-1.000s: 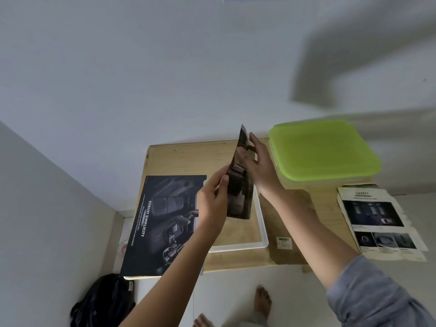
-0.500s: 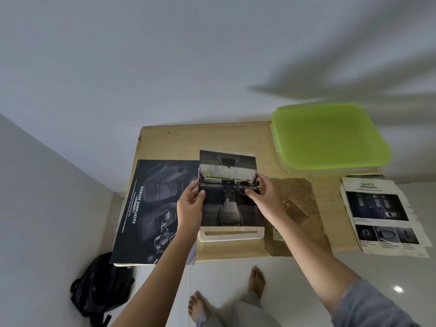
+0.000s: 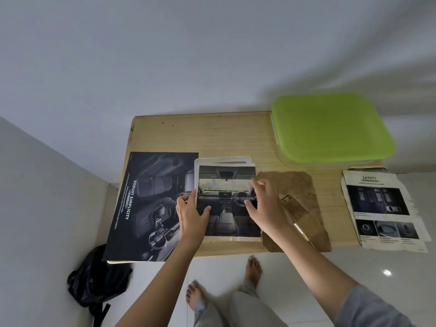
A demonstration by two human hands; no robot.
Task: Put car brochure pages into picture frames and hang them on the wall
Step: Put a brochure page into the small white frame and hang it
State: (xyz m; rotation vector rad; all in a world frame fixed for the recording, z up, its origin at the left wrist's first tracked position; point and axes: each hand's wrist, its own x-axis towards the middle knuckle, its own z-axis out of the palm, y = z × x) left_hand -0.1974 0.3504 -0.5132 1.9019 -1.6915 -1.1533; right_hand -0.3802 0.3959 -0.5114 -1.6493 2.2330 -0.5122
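A cut brochure page (image 3: 226, 208) showing a car dashboard lies face up over a white picture frame (image 3: 224, 159) on the wooden table (image 3: 200, 133). Only the frame's top rim and part of its left side show around the page. My left hand (image 3: 191, 213) pinches the page's left edge, thumb on top. On the right edge, my right hand (image 3: 264, 206) holds the page with the thumb on the picture and the fingers curled above it.
A dark "Robust Simplicity" brochure (image 3: 151, 204) lies left of the frame, overhanging the table's front edge. The brown frame backing board (image 3: 295, 185) lies to the right. A green-lidded box (image 3: 330, 128) and a "Safety" page (image 3: 382, 208) sit further right. A black backpack (image 3: 99, 284) is on the floor.
The page went from held up edge-on above the frame to turned face up and lowered flat onto the frame. Both hands stayed on its side edges.
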